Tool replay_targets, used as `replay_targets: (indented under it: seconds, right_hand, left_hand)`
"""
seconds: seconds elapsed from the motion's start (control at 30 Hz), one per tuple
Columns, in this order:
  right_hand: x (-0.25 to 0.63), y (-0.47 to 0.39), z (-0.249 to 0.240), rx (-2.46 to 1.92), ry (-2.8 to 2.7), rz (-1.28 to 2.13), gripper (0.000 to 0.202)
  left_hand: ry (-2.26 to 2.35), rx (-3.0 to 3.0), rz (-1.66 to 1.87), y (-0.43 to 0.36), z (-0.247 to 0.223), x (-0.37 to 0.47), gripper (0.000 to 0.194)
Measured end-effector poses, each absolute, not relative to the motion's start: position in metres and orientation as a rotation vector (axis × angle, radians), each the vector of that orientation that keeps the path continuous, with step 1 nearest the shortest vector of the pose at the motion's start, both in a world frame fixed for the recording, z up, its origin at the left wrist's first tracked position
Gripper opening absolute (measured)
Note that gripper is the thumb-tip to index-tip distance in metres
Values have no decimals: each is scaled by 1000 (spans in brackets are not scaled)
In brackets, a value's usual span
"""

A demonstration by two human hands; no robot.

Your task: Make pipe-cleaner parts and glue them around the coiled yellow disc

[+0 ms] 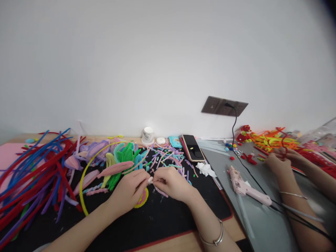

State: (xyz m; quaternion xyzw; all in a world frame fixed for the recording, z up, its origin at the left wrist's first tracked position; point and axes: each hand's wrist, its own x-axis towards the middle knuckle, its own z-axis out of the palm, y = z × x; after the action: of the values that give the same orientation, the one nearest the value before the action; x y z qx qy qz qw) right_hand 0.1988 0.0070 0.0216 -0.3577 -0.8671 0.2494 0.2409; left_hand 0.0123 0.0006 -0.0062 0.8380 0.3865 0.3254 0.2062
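Above the black mat (168, 224), my left hand (130, 190) and my right hand (172, 183) meet fingertip to fingertip. Pinched between them is a small whitish fuzzy piece (150, 180), mostly covered by the fingers, so its full shape is hidden. Just below my left fingers lies a yellow and pink coiled disc (142, 198), partly covered. A pink twisted strip (160, 191) shows under my right hand. Left of my hands are a pink petal shape (117, 168) and green looped pipe cleaners (126, 153).
Red, blue and purple pipe cleaners (49, 171) heap at left. Short cut pieces (168, 155), a paper cup (148, 135) and a phone (193, 147) lie behind my hands. At right, a pink glue gun (246, 189) trails a cable; another person's hands (282, 162) hold red pipe cleaner.
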Motion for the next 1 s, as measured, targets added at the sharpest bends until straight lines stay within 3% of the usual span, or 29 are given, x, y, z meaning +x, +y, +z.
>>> replay_targets:
  seconds: [0.2,0.27,0.37,0.47,0.57,0.8,1.0]
  right_hand:
    - [198,6,24,-998,-2253,696,15]
    - [202,8,25,-1054,-2071,887,12]
    - [209,13,26,-1021,-1730,1328,8]
    - [212,16,23,-882,-1464,1776,22]
    - [209,14,17,-830,-1381,2018,31]
    - [200,9,8,-902,-1555,1956,26]
    - [203,10,10,-910,-1572,1903,28]
  left_hand:
    - [1102,1884,970,6,-3,16,26]
    - [1053,1712,1033,7,-2,14,16]
    - [997,1488,1117,9,-2,10,32]
    - [955,1434,1049,10,-2,9,29]
    - [831,1512,1001,7,-1,12,17]
    - [800,1618,1031,1,1,16,25]
    - [831,1432,960,1,4,16,20]
